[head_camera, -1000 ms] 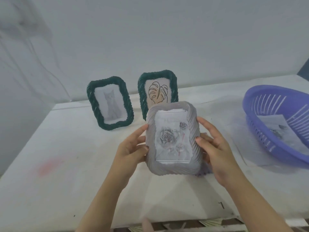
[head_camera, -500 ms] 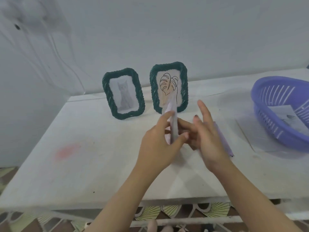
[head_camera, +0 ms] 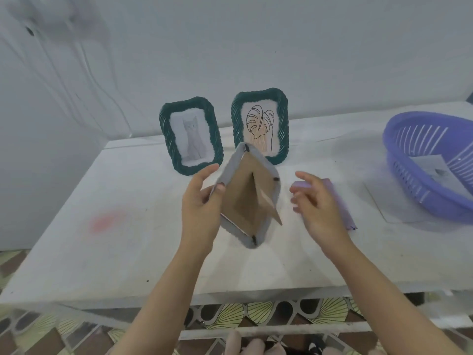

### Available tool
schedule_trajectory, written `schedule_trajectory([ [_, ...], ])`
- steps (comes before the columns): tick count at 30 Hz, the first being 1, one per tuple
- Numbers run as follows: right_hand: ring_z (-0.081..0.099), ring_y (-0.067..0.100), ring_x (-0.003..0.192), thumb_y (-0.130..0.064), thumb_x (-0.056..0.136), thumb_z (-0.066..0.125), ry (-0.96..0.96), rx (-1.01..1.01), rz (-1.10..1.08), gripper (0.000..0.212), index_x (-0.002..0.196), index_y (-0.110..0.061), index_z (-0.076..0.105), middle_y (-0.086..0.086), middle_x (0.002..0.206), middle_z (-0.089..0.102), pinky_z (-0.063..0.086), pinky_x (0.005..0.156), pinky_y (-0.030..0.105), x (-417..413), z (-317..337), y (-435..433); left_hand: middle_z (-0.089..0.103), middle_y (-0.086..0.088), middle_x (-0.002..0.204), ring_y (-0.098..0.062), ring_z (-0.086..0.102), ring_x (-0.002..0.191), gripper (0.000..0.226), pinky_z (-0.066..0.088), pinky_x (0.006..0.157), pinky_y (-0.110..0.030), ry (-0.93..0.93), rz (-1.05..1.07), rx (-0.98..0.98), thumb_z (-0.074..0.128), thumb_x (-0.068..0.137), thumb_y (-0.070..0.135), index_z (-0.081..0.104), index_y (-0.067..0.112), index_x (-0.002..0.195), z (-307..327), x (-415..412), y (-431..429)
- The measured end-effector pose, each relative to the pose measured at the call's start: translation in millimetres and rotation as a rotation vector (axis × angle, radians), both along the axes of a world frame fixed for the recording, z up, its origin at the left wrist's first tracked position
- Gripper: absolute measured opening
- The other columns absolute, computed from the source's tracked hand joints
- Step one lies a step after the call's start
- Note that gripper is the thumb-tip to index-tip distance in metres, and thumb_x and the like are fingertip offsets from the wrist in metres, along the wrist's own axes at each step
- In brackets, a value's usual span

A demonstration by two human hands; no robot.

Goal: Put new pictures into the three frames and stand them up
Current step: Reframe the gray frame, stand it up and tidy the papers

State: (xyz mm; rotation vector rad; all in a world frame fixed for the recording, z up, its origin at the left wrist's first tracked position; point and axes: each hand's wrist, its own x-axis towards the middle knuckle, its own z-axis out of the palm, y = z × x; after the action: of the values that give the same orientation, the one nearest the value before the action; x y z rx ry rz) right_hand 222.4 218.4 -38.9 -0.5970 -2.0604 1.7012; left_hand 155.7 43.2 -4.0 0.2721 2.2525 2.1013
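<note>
White table point(head_camera: 128, 239) is bearing the cat frame point(head_camera: 190, 135) and leaf frame point(head_camera: 259, 124), both standing filled, upper centre. At centre, left hand point(head_camera: 199, 208) is pinching the grey frame point(head_camera: 240, 201), prop swung out, not yet stood. Beside it, right hand point(head_camera: 320, 208) is hovering, fingers slack, empty. Far right, basket point(head_camera: 414, 190) is holding a picture point(head_camera: 432, 170).

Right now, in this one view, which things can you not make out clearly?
Head view only:
- Picture in the grey frame: its brown back faces the camera, held by the left hand, so the front is hidden.
- Purple flat thing on the table: the right hand covers part of it; I cannot tell what it is.
- Paper in the basket: too small, cut by the right edge.
- Right hand's fingers: blurred.
</note>
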Motion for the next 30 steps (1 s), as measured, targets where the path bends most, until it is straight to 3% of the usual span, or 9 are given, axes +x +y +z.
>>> schedule_trajectory([
  [3, 0.065, 0.019, 0.092, -0.02, 0.092, 0.048, -0.087, -0.072, 0.087, 0.037, 0.118, -0.047, 0.043, 0.0, 0.094, 0.069, 0.052, 0.087, 0.042, 0, -14, -9, 0.07, 0.001, 0.075, -0.016, 0.063, 0.07, 0.026, 0.049, 0.062, -0.03, -0.137, 0.016, 0.202, 0.05, 0.095, 0.017, 0.055, 0.029, 0.117, -5, 7, 1],
  [5, 0.067, 0.015, 0.091, -0.021, 0.092, 0.051, -0.058, -0.115, 0.074, 0.044, 0.126, -0.045, 0.039, 0.0, 0.096, 0.071, 0.053, 0.086, 0.039, 0, -19, -15, 0.067, 0.0, 0.076, -0.012, 0.061, 0.067, 0.025, 0.047, 0.058, -0.025, -0.146, 0.037, 0.224, 0.047, 0.096, 0.023, 0.052, 0.026, 0.12, -10, 11, 3],
  [11, 0.06, 0.022, 0.069, -0.012, 0.09, 0.056, -0.016, 0.025, -0.021, 0.061, 0.139, -0.034, 0.028, 0.009, 0.071, 0.066, 0.048, 0.07, 0.028, -5, -27, -12, 0.056, 0.007, 0.078, 0.0, 0.052, 0.066, 0.027, 0.042, 0.059, -0.013, 0.055, 0.045, -0.118, 0.035, 0.099, 0.024, 0.045, 0.028, 0.124, -33, 9, -4],
  [14, 0.053, 0.023, 0.061, -0.01, 0.089, 0.056, -0.041, 0.14, -0.02, 0.065, 0.142, -0.031, 0.024, 0.016, 0.07, 0.066, 0.044, 0.065, 0.026, -7, -27, -7, 0.058, 0.01, 0.085, 0.007, 0.053, 0.073, 0.032, 0.041, 0.064, -0.005, 0.056, 0.029, -0.279, 0.036, 0.099, 0.023, 0.043, 0.026, 0.13, -42, 6, -13],
  [19, 0.058, 0.011, 0.075, -0.011, 0.086, 0.063, -0.077, 0.258, -0.02, 0.073, 0.144, -0.028, 0.022, -0.002, 0.08, 0.067, 0.039, 0.065, 0.002, -12, -29, -5, 0.056, 0.012, 0.102, 0.01, 0.056, 0.074, 0.053, 0.041, 0.065, 0.0, 0.045, -0.02, -0.436, 0.049, 0.09, 0.003, 0.034, 0.022, 0.137, -54, 4, -23],
  [23, 0.057, 0.003, 0.077, -0.011, 0.083, 0.067, -0.115, 0.304, -0.043, 0.076, 0.144, -0.028, 0.025, -0.004, 0.091, 0.062, 0.038, 0.063, 0.005, -14, -35, -5, 0.062, 0.011, 0.098, 0.004, 0.059, 0.079, 0.059, 0.044, 0.068, -0.002, 0.014, -0.012, -0.428, 0.053, 0.086, -0.002, 0.036, 0.023, 0.136, -63, 0, -26],
  [30, 0.058, 0.007, 0.079, -0.011, 0.083, 0.066, -0.121, 0.376, -0.032, 0.07, 0.142, -0.021, 0.029, -0.006, 0.089, 0.058, 0.037, 0.066, 0.005, -7, -40, -9, 0.065, 0.004, 0.108, -0.002, 0.057, 0.082, 0.05, 0.039, 0.068, -0.003, 0.084, -0.049, -0.56, 0.053, 0.088, 0.006, 0.043, 0.025, 0.133, -70, -8, -29],
])
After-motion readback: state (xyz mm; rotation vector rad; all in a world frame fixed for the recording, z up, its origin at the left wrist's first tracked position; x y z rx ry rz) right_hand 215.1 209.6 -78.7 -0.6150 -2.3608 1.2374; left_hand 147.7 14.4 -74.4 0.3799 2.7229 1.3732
